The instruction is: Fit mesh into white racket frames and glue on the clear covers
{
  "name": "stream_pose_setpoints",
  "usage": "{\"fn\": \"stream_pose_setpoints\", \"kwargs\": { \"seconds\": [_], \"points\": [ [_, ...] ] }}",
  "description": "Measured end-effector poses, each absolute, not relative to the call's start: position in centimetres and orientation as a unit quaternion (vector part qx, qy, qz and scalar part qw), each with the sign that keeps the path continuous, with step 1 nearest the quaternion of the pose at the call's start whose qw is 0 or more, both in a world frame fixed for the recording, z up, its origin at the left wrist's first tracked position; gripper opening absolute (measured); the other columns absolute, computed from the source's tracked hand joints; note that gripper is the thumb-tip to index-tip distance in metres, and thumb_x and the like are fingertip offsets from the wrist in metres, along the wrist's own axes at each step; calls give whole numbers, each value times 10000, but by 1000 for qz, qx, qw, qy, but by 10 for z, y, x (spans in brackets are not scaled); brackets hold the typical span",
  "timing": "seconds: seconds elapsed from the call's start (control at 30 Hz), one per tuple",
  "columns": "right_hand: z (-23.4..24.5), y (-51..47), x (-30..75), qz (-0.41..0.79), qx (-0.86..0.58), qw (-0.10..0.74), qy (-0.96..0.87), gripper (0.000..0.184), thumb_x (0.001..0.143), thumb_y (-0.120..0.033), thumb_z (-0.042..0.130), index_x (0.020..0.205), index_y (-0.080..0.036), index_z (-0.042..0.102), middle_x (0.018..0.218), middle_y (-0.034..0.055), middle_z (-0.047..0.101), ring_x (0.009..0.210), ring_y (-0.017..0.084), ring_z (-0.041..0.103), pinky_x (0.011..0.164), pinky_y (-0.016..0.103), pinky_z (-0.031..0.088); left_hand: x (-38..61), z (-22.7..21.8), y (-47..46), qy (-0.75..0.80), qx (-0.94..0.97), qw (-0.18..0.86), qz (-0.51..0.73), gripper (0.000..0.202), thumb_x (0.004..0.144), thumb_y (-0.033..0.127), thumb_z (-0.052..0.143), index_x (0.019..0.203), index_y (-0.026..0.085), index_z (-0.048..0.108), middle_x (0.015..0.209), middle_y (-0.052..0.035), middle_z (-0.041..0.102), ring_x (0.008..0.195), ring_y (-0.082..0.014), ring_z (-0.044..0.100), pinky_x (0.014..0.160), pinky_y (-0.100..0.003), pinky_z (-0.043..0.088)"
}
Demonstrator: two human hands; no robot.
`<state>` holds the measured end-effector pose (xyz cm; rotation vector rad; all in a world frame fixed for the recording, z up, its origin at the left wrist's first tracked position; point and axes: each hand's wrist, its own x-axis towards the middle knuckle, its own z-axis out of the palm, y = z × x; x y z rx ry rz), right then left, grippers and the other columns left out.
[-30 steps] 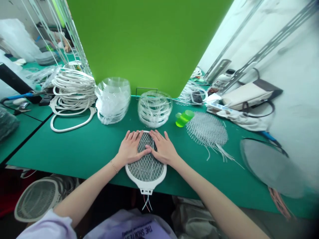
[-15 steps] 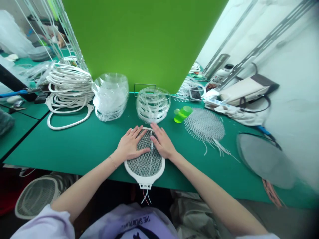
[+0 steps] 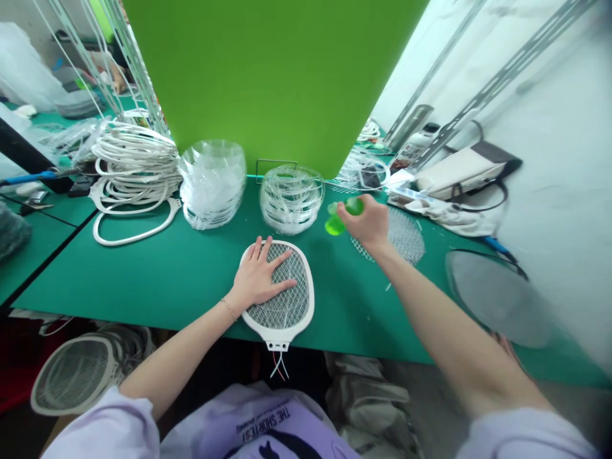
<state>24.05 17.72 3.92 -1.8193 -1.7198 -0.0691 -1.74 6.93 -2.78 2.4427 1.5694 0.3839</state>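
A white mosquito-swatter head lies flat at the table's front edge, with a metal mesh inside its frame. Two thin wires, one reddish and one white, hang from its neck. My left hand rests on the mesh, palm down, fingers spread. Off to the right, my right hand is closed around a bright green translucent tool with a rounded end; its exact kind I cannot make out. Behind that hand lies a stack of loose mesh sheets, partly covered by my wrist.
White frames are piled at the left back. Clear plastic rings stand in a tall stack and a lower stack before a green panel. At right are a bag and a dark-rimmed grey mesh disc. Finished-looking swatter heads sit below left.
My right hand has left the swatter head, moved right and closed on the green tool. My left hand stays on the mesh.
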Motion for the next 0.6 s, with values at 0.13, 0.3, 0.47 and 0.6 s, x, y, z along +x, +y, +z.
{"fn": "stream_pose_setpoints", "kwargs": {
  "seconds": [0.13, 0.3, 0.47, 0.6],
  "points": [
    [72, 55, 203, -55, -539, 403, -737, 223, 812, -453, 616, 863, -238, 592, 724, 25, 646, 592, 173, 602, 580, 308, 510, -16, -31, 70, 533, 829, 100, 137, 769, 871, 810, 387, 1529, 412, 367, 1678, 17, 176, 1529, -391, 125, 1203, -579, 212],
    [41, -33, 158, 20, -484, 385, -786, 160, 800, -272, 621, 948, -242, 566, 840, 34, 699, 625, 169, 684, 479, 249, 517, -16, -31, 69, 533, 829, 95, 142, 777, 871, 803, 405, 1527, 387, 385, 1679, 3, 174, 1527, -402, 123, 1201, -577, 211],
    [19, -20, 158, 36, -488, 422, -763, 163, 817, -255, 643, 958, -230, 566, 805, 16, 700, 640, 164, 690, 571, 251, 547, -16, -28, 69, 517, 841, 94, 128, 773, 902, 777, 378, 1550, 357, 342, 1671, -12, 205, 1531, -360, 154, 1209, -561, 193],
    [21, -4, 174, -52, -541, 454, -706, 129, 826, -287, 654, 907, -215, 584, 764, 25, 669, 630, 167, 651, 587, 267, 526, -17, -29, 71, 506, 848, 99, 128, 771, 920, 765, 351, 1566, 349, 300, 1666, -9, 219, 1525, -340, 194, 1211, -546, 194]
  ]
}}
